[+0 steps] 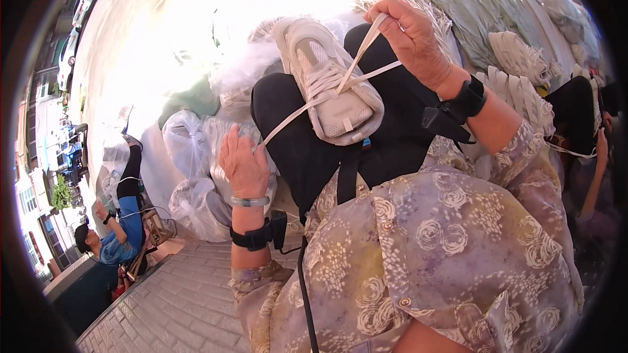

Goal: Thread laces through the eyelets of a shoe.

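A cream sneaker [327, 82] rests on my black-trousered knees, its toe toward me. Its pale flat shoelace [360, 59] runs through the eyelets, with strands drawn out both ways. My right hand [407, 38], above and right of the shoe, pinches a raised strand between thumb and fingertips. Another strand passes rightward to beneath that hand. Left of the shoe, my left hand [244, 165] is closed on the strand stretched down to it; the fingertips are partly hidden. Both wrists carry black strapped devices.
Clear plastic bags [190, 140] lie to the left. More pale sneakers [520, 95] and bundles of laces [422, 10] are at the right. A person in blue [121, 238] sits far left; another person's arm [595, 170] shows at the right edge. Brick paving [183, 297] is lower left.
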{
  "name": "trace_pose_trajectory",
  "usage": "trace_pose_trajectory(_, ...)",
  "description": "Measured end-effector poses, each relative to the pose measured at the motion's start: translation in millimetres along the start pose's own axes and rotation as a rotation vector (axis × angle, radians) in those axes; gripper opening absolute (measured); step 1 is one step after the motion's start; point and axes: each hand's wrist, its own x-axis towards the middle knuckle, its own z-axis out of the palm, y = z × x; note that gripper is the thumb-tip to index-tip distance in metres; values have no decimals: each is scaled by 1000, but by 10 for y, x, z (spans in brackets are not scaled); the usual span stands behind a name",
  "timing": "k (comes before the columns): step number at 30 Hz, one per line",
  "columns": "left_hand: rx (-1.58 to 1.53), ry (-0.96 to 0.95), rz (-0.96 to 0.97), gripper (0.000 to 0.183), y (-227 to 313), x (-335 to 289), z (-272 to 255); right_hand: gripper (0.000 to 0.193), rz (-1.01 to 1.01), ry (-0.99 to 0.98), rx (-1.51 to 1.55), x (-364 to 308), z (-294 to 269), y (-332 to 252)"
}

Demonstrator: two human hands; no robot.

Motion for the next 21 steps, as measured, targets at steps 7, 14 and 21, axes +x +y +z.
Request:
trace_pose_trajectory(7,69,157,438,16,686,493,102,13,121,-36,140,6,-72,-120)
trace_pose_trajectory(14,-515,-18,215,14,723,438,-198,18,432,-290,738,156,-55,-175)
trace_pose_trajectory(21,-1878,-557,840,29,1034,314,-1681,13,596,-252,799,140,-85,-176)
